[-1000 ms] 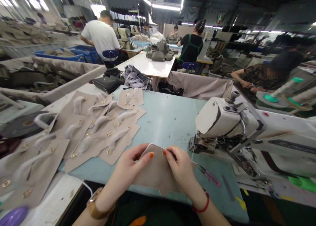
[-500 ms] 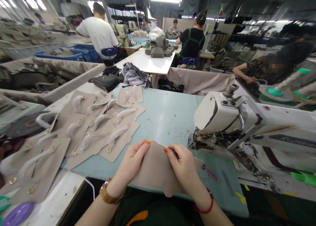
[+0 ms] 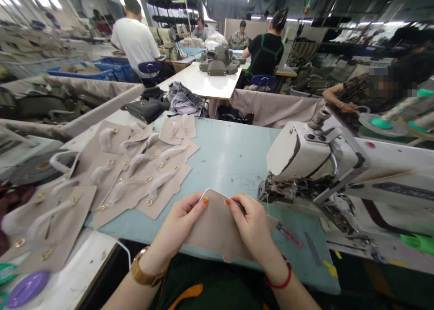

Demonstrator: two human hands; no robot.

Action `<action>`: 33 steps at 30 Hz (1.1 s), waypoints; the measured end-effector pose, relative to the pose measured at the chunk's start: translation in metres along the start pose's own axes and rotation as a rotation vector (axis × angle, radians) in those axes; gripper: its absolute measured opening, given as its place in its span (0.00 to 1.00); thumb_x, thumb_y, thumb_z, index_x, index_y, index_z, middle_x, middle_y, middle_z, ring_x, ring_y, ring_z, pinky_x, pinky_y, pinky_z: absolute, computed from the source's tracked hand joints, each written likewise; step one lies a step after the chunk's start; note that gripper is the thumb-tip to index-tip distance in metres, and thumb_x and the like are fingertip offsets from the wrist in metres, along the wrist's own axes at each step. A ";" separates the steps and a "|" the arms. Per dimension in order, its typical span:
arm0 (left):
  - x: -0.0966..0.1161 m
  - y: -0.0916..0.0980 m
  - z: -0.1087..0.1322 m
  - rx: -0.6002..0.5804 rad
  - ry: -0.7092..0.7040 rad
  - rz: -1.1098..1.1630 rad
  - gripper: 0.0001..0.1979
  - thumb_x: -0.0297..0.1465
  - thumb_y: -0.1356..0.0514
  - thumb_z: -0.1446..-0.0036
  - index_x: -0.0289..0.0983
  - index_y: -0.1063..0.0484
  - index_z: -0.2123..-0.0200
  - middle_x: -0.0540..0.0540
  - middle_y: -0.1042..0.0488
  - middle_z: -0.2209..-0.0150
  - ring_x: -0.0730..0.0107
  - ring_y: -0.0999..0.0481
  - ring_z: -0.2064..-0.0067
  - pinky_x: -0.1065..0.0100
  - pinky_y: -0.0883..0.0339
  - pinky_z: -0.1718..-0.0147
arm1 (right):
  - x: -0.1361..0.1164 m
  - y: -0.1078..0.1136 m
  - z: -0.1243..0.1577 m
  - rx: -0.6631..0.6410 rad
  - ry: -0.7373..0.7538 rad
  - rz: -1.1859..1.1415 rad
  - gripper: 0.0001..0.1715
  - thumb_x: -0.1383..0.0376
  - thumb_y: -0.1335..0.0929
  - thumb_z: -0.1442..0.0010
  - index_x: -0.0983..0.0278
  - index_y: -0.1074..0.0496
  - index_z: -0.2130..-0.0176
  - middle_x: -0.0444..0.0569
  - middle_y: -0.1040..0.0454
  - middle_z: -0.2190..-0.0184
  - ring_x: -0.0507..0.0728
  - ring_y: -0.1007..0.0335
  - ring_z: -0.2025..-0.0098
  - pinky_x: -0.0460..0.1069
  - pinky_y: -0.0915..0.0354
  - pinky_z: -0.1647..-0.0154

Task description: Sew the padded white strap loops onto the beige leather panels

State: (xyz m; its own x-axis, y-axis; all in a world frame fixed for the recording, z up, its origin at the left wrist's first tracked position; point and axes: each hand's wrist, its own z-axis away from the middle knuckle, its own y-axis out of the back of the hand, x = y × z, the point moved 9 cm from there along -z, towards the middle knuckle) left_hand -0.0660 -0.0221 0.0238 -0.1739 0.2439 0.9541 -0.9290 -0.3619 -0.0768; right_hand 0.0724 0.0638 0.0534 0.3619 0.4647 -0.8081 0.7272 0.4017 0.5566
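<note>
A beige bag panel [image 3: 217, 231] is held up between my two hands, its white-edged top side facing away from me. My left hand [image 3: 185, 219] pinches the panel's upper left edge, thumb on top. Opposite it, my right hand [image 3: 249, 219] grips the upper right edge the same way. The panel's lower end, with a small notched tab, hangs at the near edge of the blue-green table [image 3: 230, 156]. Right of my right hand lies a pink-handled cutter [image 3: 290, 235]. The sewing machine [image 3: 305, 161] stands further right, its head near the panel.
Several beige panels with wrapped handles and gold rings [image 3: 135, 179] spread over the table's left side. A purple disc [image 3: 27, 289] sits at the lower left. Dark bags [image 3: 145, 109] and crumpled grey cloth [image 3: 186, 100] lie at the back. Other people work beyond.
My fingers have shifted slightly along the panel's top edge, and more of its white edging shows between them. The view has moved a little. Both hands keep their hold.
</note>
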 end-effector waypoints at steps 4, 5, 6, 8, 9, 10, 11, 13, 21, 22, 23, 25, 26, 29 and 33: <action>0.005 -0.001 -0.001 0.008 -0.043 -0.054 0.17 0.42 0.42 0.39 0.42 0.23 0.53 0.49 0.20 0.60 0.67 0.26 0.61 0.72 0.35 0.63 | -0.003 0.012 0.002 0.079 0.086 -0.047 0.10 0.63 0.38 0.33 0.63 0.28 0.62 0.48 0.26 0.64 0.55 0.30 0.60 0.47 0.36 0.60; 0.007 0.000 -0.001 0.014 -0.060 -0.081 0.17 0.42 0.42 0.39 0.42 0.23 0.53 0.49 0.20 0.60 0.66 0.26 0.60 0.72 0.35 0.62 | -0.002 0.021 0.005 0.142 0.123 -0.047 0.10 0.63 0.38 0.33 0.63 0.29 0.59 0.49 0.26 0.61 0.56 0.30 0.57 0.49 0.36 0.56; 0.009 0.001 -0.001 0.019 -0.075 -0.107 0.17 0.42 0.42 0.39 0.42 0.23 0.52 0.49 0.20 0.60 0.66 0.26 0.59 0.71 0.34 0.61 | 0.003 0.032 0.010 0.216 0.153 -0.030 0.10 0.63 0.38 0.33 0.63 0.30 0.56 0.51 0.27 0.57 0.57 0.31 0.54 0.50 0.36 0.52; 0.012 0.003 -0.001 0.019 -0.102 -0.153 0.18 0.42 0.43 0.38 0.42 0.23 0.51 0.48 0.20 0.59 0.63 0.26 0.58 0.69 0.34 0.59 | 0.026 0.055 0.027 0.368 0.162 0.048 0.11 0.63 0.38 0.34 0.63 0.31 0.53 0.53 0.29 0.54 0.59 0.33 0.49 0.54 0.37 0.47; 0.013 0.004 -0.002 0.015 -0.112 -0.173 0.18 0.42 0.43 0.38 0.42 0.23 0.50 0.47 0.20 0.58 0.62 0.25 0.57 0.68 0.33 0.59 | 0.045 0.064 0.037 0.412 0.131 0.102 0.12 0.63 0.38 0.34 0.64 0.31 0.53 0.54 0.29 0.54 0.60 0.33 0.50 0.55 0.37 0.47; 0.014 0.004 -0.002 0.010 -0.120 -0.189 0.18 0.42 0.44 0.38 0.42 0.24 0.50 0.47 0.20 0.58 0.61 0.25 0.57 0.67 0.33 0.58 | 0.068 0.071 0.049 0.440 0.087 0.157 0.12 0.61 0.38 0.34 0.64 0.31 0.54 0.55 0.29 0.55 0.60 0.33 0.51 0.56 0.36 0.49; 0.015 0.005 -0.001 0.007 -0.128 -0.203 0.18 0.42 0.44 0.38 0.42 0.24 0.50 0.46 0.20 0.57 0.61 0.25 0.56 0.66 0.32 0.58 | 0.093 0.076 0.061 0.442 0.037 0.208 0.13 0.60 0.38 0.34 0.64 0.32 0.54 0.56 0.30 0.55 0.61 0.32 0.53 0.57 0.35 0.51; 0.018 0.006 -0.001 0.004 -0.141 -0.224 0.18 0.42 0.43 0.38 0.42 0.24 0.50 0.46 0.20 0.57 0.60 0.24 0.56 0.66 0.31 0.58 | 0.144 0.078 0.084 0.379 -0.066 0.340 0.17 0.56 0.39 0.34 0.65 0.32 0.53 0.57 0.30 0.55 0.63 0.33 0.52 0.59 0.34 0.51; 0.029 -0.007 0.001 -0.036 -0.155 -0.310 0.18 0.42 0.43 0.39 0.44 0.23 0.50 0.47 0.19 0.56 0.63 0.23 0.57 0.69 0.30 0.59 | 0.220 0.069 0.114 0.196 -0.090 0.783 0.23 0.56 0.42 0.32 0.67 0.26 0.56 0.58 0.27 0.58 0.65 0.31 0.57 0.60 0.33 0.55; 0.031 -0.008 0.002 -0.042 -0.162 -0.328 0.18 0.42 0.43 0.39 0.44 0.23 0.50 0.47 0.19 0.55 0.63 0.23 0.57 0.69 0.30 0.59 | 0.220 0.070 0.112 0.176 -0.077 0.783 0.22 0.57 0.43 0.32 0.67 0.26 0.57 0.58 0.26 0.60 0.65 0.31 0.58 0.60 0.33 0.56; 0.034 -0.010 0.003 -0.048 -0.171 -0.344 0.18 0.42 0.43 0.39 0.44 0.23 0.50 0.47 0.20 0.55 0.63 0.22 0.57 0.69 0.30 0.59 | 0.221 0.071 0.110 0.158 -0.068 0.772 0.21 0.58 0.42 0.32 0.66 0.26 0.57 0.58 0.26 0.60 0.65 0.30 0.58 0.59 0.33 0.56; 0.038 -0.012 0.005 -0.061 -0.192 -0.374 0.17 0.42 0.43 0.39 0.43 0.22 0.51 0.47 0.20 0.54 0.62 0.22 0.57 0.69 0.29 0.58 | 0.222 0.075 0.109 0.146 -0.062 0.710 0.20 0.60 0.43 0.33 0.65 0.26 0.59 0.57 0.25 0.61 0.64 0.29 0.58 0.59 0.32 0.55; 0.041 -0.013 0.007 -0.070 -0.204 -0.387 0.17 0.42 0.43 0.39 0.43 0.22 0.52 0.47 0.20 0.54 0.61 0.22 0.57 0.69 0.29 0.58 | 0.221 0.079 0.109 0.165 -0.074 0.659 0.20 0.61 0.43 0.33 0.65 0.26 0.59 0.57 0.25 0.60 0.64 0.28 0.57 0.59 0.32 0.54; 0.045 -0.016 0.010 -0.088 -0.238 -0.424 0.15 0.41 0.43 0.39 0.45 0.20 0.55 0.48 0.19 0.54 0.60 0.22 0.56 0.69 0.29 0.58 | 0.213 0.092 0.113 0.257 -0.196 0.428 0.20 0.61 0.44 0.32 0.66 0.28 0.59 0.56 0.23 0.65 0.61 0.25 0.65 0.55 0.29 0.61; 0.045 -0.020 0.011 -0.097 -0.281 -0.475 0.14 0.40 0.42 0.39 0.46 0.20 0.55 0.49 0.20 0.54 0.58 0.21 0.55 0.67 0.27 0.57 | 0.148 0.088 0.098 0.214 -0.253 0.144 0.21 0.57 0.44 0.31 0.66 0.30 0.55 0.50 0.25 0.72 0.56 0.29 0.75 0.49 0.32 0.74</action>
State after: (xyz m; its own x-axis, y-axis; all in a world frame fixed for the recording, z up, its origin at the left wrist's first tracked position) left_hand -0.0519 -0.0140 0.0714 0.3524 0.1059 0.9298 -0.9121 -0.1834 0.3666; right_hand 0.2473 0.0902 -0.0366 0.5831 0.2842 -0.7610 0.7539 0.1596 0.6373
